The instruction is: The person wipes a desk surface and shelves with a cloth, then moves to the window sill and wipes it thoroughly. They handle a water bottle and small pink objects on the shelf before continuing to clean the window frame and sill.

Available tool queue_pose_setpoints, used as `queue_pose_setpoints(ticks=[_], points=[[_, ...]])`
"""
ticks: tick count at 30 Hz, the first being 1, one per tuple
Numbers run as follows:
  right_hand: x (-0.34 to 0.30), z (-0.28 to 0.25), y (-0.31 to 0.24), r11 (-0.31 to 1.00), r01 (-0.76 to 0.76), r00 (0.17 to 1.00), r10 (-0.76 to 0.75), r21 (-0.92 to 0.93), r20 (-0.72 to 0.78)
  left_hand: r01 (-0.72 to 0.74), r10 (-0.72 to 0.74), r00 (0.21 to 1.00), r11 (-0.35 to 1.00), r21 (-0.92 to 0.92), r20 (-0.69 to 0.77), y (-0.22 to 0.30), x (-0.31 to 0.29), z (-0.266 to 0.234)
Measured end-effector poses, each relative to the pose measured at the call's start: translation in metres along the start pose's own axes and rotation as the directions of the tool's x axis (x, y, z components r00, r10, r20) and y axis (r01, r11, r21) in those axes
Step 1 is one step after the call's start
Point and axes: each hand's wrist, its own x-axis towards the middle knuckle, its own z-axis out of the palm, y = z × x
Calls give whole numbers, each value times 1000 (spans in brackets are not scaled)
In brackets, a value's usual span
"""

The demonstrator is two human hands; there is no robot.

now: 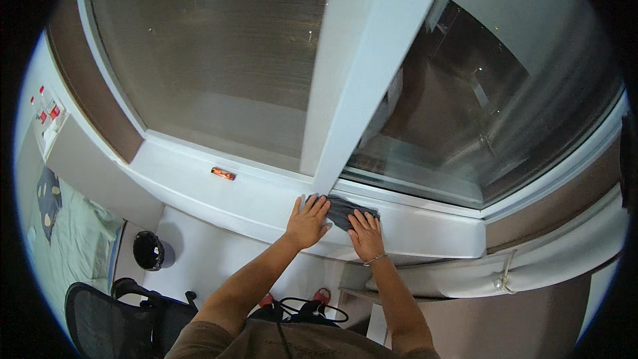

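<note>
A dark grey cloth (341, 211) lies bunched on the white windowsill (179, 163), close to the foot of the window's upright frame. My left hand (308, 223) rests at the cloth's left end, palm down with its fingers stretched out. Flat on the right end of the cloth is my right hand (365, 235), its fingers extended and a bracelet on the wrist. Neither hand is wrapped round anything. The palms cover part of the cloth's near edge.
A small red and orange packet (223, 173) sits on the sill to the left. Beyond are window panes (219, 60). A tied curtain (465, 276) hangs at the right. Lower left are a black bin (149, 250), an office chair (106, 319) and a bed (80, 239).
</note>
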Motion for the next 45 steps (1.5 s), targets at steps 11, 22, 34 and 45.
queue_pose_setpoints(ticks=[11,22,34,45], points=[[83,70,-116,999,36,994,-37,8,105,164,-160,980,986,29,-114,-118,-65,-50],[87,69,-124,1000,6,984,-6,2,177,172,-245,800,968,-181,-547,-223,-64,-59],[101,64,-134,988,125,975,-140,94,173,269,-266,838,961,-64,-476,-253,-58,-75],[106,64,-156,991,117,977,-127,66,174,320,-309,928,947,20,-209,-262,-54,-102]])
